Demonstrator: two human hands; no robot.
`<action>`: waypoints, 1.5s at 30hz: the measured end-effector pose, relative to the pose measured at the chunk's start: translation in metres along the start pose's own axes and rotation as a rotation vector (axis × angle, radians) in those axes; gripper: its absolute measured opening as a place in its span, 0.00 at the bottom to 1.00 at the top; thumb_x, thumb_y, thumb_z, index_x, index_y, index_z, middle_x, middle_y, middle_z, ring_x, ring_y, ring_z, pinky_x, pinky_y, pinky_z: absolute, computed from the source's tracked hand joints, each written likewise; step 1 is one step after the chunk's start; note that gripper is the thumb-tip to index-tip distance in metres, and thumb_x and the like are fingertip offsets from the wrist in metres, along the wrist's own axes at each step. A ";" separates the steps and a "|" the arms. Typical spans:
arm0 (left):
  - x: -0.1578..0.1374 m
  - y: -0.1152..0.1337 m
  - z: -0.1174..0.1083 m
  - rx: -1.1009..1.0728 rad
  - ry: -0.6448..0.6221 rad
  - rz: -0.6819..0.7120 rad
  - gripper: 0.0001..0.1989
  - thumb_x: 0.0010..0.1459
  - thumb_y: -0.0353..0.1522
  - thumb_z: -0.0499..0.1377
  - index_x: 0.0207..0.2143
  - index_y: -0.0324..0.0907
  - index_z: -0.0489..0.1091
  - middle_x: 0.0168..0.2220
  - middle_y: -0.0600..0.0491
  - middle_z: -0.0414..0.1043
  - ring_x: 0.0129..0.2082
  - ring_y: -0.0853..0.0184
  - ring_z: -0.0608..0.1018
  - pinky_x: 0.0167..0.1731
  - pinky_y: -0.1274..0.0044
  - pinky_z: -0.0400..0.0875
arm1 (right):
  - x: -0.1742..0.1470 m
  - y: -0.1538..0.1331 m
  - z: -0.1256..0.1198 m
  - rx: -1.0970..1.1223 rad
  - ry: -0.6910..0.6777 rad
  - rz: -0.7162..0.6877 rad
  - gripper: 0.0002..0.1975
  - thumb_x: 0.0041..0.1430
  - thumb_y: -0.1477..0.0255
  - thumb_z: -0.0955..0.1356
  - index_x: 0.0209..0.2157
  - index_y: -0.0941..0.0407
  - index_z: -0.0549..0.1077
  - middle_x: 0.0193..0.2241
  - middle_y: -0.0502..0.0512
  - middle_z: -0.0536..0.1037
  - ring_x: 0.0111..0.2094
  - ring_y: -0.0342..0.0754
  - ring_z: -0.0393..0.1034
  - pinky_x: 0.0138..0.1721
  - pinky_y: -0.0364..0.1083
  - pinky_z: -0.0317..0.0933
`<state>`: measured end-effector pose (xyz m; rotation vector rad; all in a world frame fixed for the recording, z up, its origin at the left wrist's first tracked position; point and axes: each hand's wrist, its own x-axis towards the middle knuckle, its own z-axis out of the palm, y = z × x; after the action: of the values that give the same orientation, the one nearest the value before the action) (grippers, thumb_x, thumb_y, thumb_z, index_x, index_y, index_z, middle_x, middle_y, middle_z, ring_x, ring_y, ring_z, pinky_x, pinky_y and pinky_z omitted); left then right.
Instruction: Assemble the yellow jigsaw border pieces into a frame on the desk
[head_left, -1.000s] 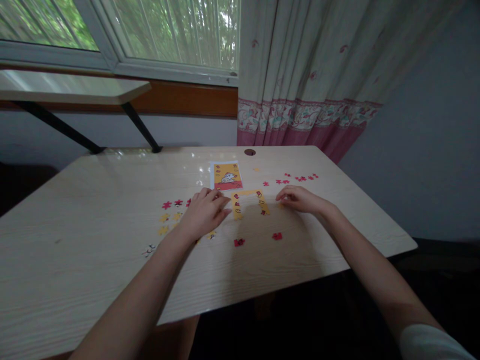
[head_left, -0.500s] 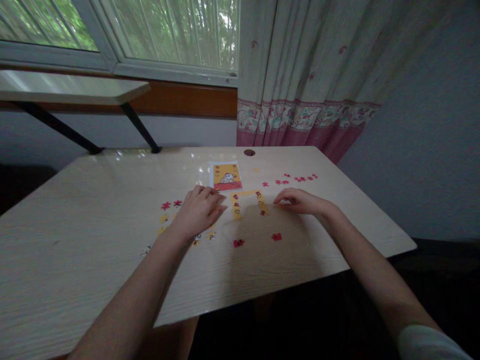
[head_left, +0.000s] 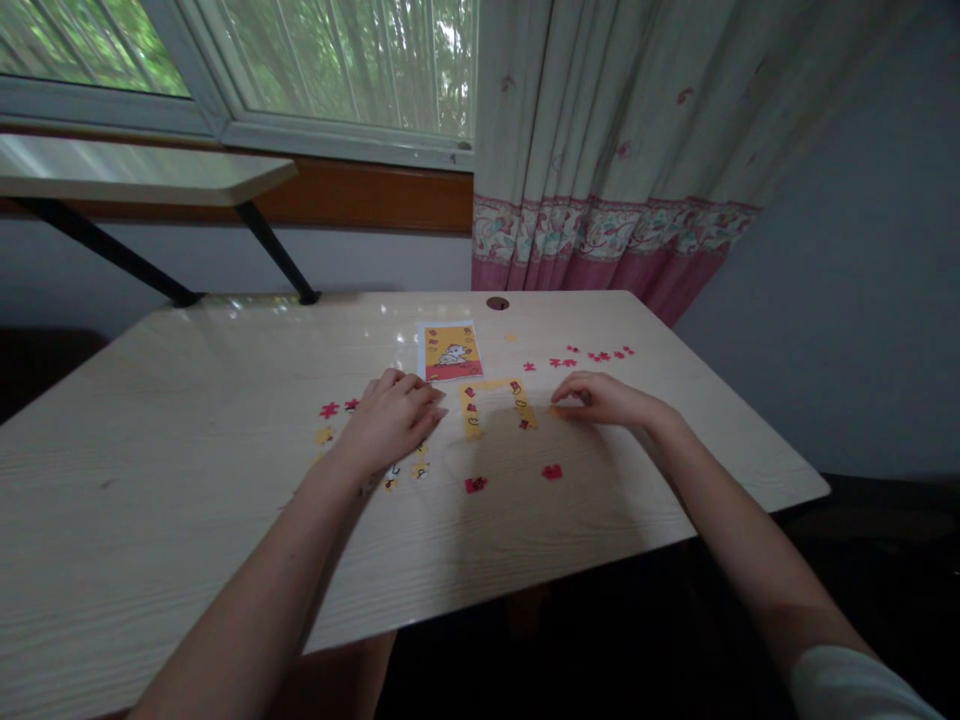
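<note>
Between my hands, joined yellow jigsaw pieces (head_left: 491, 385) form a three-sided frame, open toward me. Two red corner pieces (head_left: 552, 472) lie apart from it, nearer the front edge. My right hand (head_left: 604, 400) is at the frame's right side, thumb and forefinger closed on a small yellow puzzle piece (head_left: 556, 411) at the table surface. To the frame's left, my left hand (head_left: 397, 415) hovers or rests palm down, fingers loosely bent and apart, with nothing visible in it. It partly covers loose yellow and white pieces (head_left: 420, 470). Behind the frame lies the picture card (head_left: 454, 355) of a white animal.
Loose red pieces (head_left: 604, 356) are scattered at the back right, with a single yellow piece (head_left: 511, 338) near the cable hole (head_left: 498, 303). More red pieces (head_left: 330, 410) lie left of my left hand. A raised shelf (head_left: 150, 170) stands over the table's back left.
My left hand has shifted slightly left and away from the frame. My right hand stays almost in place, and a yellow piece shows more clearly at its fingertips.
</note>
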<state>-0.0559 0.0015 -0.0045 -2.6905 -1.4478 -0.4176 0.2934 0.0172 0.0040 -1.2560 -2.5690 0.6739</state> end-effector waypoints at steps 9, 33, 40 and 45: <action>0.000 -0.001 0.004 -0.009 0.009 0.034 0.16 0.61 0.40 0.51 0.44 0.43 0.73 0.40 0.47 0.72 0.41 0.57 0.66 0.40 0.67 0.61 | -0.004 0.006 -0.005 -0.019 0.015 0.057 0.10 0.58 0.74 0.65 0.39 0.58 0.76 0.36 0.57 0.76 0.33 0.44 0.67 0.35 0.44 0.60; 0.001 0.002 0.003 -0.008 -0.025 0.043 0.17 0.61 0.40 0.50 0.44 0.43 0.73 0.40 0.46 0.71 0.40 0.57 0.66 0.41 0.66 0.60 | 0.003 -0.001 0.004 -0.034 -0.023 0.058 0.03 0.53 0.73 0.68 0.31 0.58 0.73 0.28 0.53 0.73 0.29 0.43 0.63 0.30 0.42 0.56; 0.000 0.003 0.003 -0.022 -0.005 0.039 0.17 0.61 0.40 0.50 0.43 0.43 0.73 0.40 0.46 0.71 0.40 0.56 0.65 0.40 0.66 0.60 | 0.001 -0.003 0.003 -0.035 -0.004 0.067 0.09 0.51 0.68 0.70 0.34 0.58 0.73 0.29 0.53 0.72 0.28 0.42 0.63 0.30 0.41 0.56; 0.001 0.003 0.002 -0.015 -0.013 0.040 0.16 0.61 0.40 0.51 0.43 0.43 0.73 0.40 0.46 0.71 0.40 0.56 0.65 0.40 0.67 0.60 | 0.003 -0.007 0.007 0.002 -0.022 0.079 0.09 0.50 0.70 0.70 0.34 0.58 0.73 0.28 0.53 0.72 0.28 0.42 0.62 0.30 0.41 0.56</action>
<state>-0.0522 0.0006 -0.0062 -2.7340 -1.3967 -0.4110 0.2842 0.0134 0.0018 -1.3629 -2.5468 0.7088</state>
